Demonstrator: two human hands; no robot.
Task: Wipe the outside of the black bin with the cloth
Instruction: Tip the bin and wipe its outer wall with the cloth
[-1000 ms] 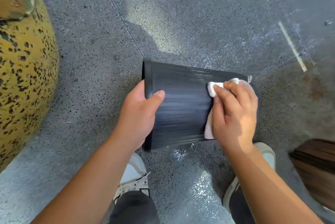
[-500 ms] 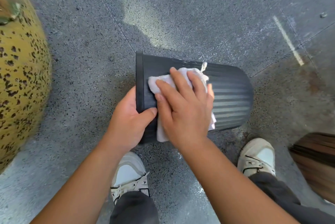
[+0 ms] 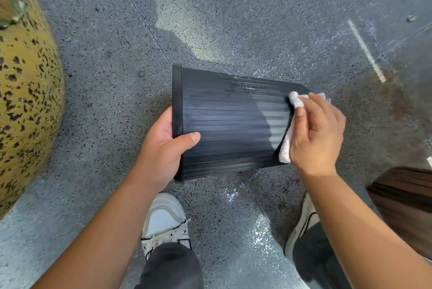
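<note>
The black ribbed bin (image 3: pixel 229 122) lies on its side above the floor, rim to the left, base to the right. My left hand (image 3: pixel 163 148) grips the rim, thumb across the outer wall and fingers hidden inside. My right hand (image 3: pixel 315 132) presses a white cloth (image 3: pixel 286 148) against the bin's wall at its base end. Part of the cloth pokes out above my fingers. A wet streak shows along the bin's upper side.
A yellow speckled rounded pillar (image 3: pixel 25 101) bulges in from the left. A brown wooden object (image 3: pixel 404 195) sits at the right edge. My two white shoes (image 3: pixel 163 220) stand on the grey speckled floor (image 3: pixel 233 19) below the bin.
My right hand has slid the cloth from the rim end of the bin to the base end. The left hand keeps its hold on the rim.
</note>
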